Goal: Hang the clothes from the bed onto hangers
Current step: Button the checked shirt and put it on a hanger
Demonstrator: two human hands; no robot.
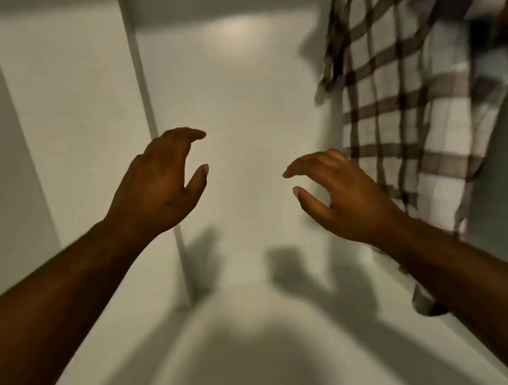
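A white shirt with dark plaid checks (408,101) hangs at the upper right inside a white wardrobe; its hanger is not visible and the picture is blurred. My left hand (161,185) is raised in the middle left, fingers loosely curved, holding nothing. My right hand (339,190) is raised just left of the shirt's lower part, fingers loosely curved and empty. It is not gripping the cloth. The bed and other clothes are out of view.
A white vertical divider panel (154,134) stands behind my left hand, splitting the wardrobe into two sections. The white back wall (243,96) lies between my hands. A white bottom shelf (235,356) spreads below, with the hands' shadows on it.
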